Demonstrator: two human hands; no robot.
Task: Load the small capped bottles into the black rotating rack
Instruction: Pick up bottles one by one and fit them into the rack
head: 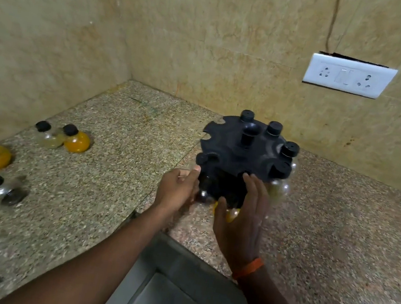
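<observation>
**Granite corner surface: hands at rack, bottles left**

Head view: speckled surface point(123, 140). The black rack point(230, 151) sits right of centre, partly loaded, caps up. The right hand point(241, 218) is beside it, fingers point(256, 189) straight and spread. The left hand point(178, 190) is at its rim, fingers blurred, cannot tell. Four loose bottles point(76, 139) far left, nearer left hand: round, black-capped, tilted.

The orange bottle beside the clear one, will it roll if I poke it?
Probably: the orange bottle has a round, ball-like body, so a poke could rock or roll it on the smooth counter. It looks nearly full, so likely heavy for its size. Its shiny wall may be slippery; the black cap seems easier to grip.
</observation>
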